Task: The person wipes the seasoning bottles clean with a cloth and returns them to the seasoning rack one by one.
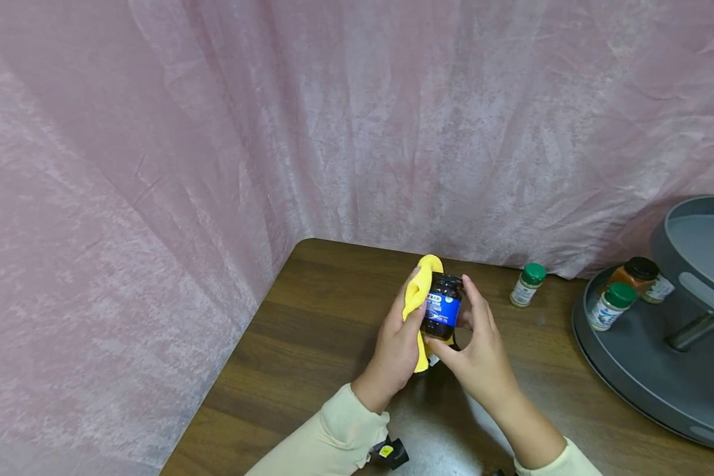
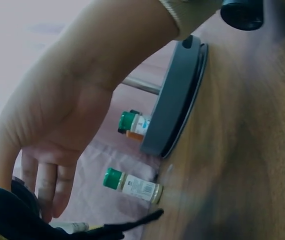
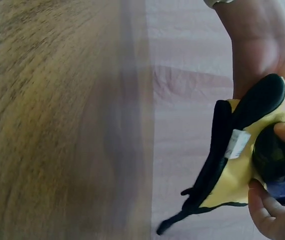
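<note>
A small dark glass jar [image 1: 443,308] with a blue label and a black lid tilts above the table, held between both hands. My left hand [image 1: 395,350] grips a yellow cloth [image 1: 418,291] against the jar's left side, its thumb at the label's edge. From the other side my right hand [image 1: 486,360] holds the jar, thumb near its base and fingers up by the lid. In the right wrist view the cloth [image 3: 232,182] shows a dark edge and a white tag [image 3: 237,144], with the jar's dark base [image 3: 272,152] against its yellow side.
A green-capped spice bottle [image 1: 527,285] stands on the wooden table [image 1: 309,330], right of the hands. Farther right, a grey two-tier turntable [image 1: 642,377] carries several bottles, including a green-capped one [image 1: 611,306]. Pink curtains [image 1: 363,132] hang behind and along the left.
</note>
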`<state>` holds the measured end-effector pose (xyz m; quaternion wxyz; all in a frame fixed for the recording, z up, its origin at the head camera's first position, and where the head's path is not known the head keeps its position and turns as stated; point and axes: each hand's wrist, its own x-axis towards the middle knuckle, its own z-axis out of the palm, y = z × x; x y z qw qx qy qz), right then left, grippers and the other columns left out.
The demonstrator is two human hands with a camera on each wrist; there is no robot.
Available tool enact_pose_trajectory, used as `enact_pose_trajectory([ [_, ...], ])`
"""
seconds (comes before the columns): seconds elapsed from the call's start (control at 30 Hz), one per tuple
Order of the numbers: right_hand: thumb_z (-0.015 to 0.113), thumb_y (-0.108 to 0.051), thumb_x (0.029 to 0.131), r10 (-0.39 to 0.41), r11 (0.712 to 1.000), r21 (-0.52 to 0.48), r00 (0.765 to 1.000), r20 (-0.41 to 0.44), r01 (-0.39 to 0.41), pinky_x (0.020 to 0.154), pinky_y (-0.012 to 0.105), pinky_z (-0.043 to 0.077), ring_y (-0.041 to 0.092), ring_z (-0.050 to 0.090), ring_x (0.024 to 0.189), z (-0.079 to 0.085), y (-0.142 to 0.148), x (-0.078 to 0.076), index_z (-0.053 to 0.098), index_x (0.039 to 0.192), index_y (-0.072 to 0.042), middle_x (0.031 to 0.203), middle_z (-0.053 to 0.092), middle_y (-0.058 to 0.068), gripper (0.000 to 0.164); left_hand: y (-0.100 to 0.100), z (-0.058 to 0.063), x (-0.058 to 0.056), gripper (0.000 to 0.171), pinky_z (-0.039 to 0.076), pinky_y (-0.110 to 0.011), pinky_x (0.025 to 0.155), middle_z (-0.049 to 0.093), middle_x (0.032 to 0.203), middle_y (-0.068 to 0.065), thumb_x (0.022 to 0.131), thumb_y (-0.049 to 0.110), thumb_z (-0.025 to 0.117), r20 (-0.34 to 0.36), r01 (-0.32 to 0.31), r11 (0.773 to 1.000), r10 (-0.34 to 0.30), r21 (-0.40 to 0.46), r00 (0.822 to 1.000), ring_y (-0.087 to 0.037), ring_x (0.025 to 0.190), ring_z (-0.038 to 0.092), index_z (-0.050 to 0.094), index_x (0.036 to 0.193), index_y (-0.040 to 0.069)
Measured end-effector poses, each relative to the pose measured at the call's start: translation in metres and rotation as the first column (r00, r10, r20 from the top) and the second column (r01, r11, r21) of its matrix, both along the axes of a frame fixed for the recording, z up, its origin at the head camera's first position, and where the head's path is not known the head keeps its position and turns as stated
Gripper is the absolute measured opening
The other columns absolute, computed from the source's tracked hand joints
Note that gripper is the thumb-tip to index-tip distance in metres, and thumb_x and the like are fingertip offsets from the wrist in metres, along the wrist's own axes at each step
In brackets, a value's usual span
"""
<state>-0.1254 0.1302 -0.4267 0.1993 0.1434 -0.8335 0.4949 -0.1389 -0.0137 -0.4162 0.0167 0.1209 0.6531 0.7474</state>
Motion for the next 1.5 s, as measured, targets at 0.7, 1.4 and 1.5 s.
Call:
enact_pose_trajectory([
  [0.7, 0.075, -0.004, 0.09, 0.084, 0.95, -0.31, 0.982, 0.172, -0.027, 0.095, 0.009, 0.047, 0.006, 0.058, 0.117, 0.0076, 0.0025, -0.0024, 0.024, 0.158, -0.024, 0.143, 0.044, 0.009, 0.087, 0.002, -0.0031, 0.0045, 0.052, 0.033, -0.043, 0.122, 0.027, 0.162, 0.02, 0.109, 0.024, 0.041, -0.049, 0.025, 0.998, -0.028, -0.054, 0.998, -0.011, 0.149, 0.032, 0.029, 0.154, 0.047],
  [1.4, 0.084, 0.002, 0.079, -0.008, 0.996, -0.085, 0.996, -0.089, 0.0, 0.103, 0.004, 0.037, 0.014, 0.057, 0.118, 0.0017, 0.0004, -0.001, 0.026, 0.16, -0.023, 0.148, 0.053, 0.014, 0.103, 0.0059, 0.0002, -0.0007, 0.046, 0.044, -0.04, 0.112, 0.046, 0.154, -0.002, 0.109, 0.024, 0.04, 0.102, -0.01, 0.983, -0.009, 0.183, 0.995, -0.022, 0.14, 0.048, 0.037, 0.154, 0.036],
  [1.5, 0.083, 0.003, 0.078, -0.022, 0.997, -0.074, 0.992, -0.121, 0.013, 0.104, 0.004, 0.036, 0.014, 0.055, 0.122, 0.001, 0.0009, -0.0008, 0.024, 0.161, -0.021, 0.15, 0.051, 0.015, 0.105, 0.0066, 0.001, -0.0008, 0.044, 0.044, -0.041, 0.111, 0.048, 0.152, -0.004, 0.11, 0.024, 0.039, 0.105, -0.006, 0.979, -0.016, 0.205, 0.994, -0.024, 0.139, 0.049, 0.038, 0.153, 0.031],
])
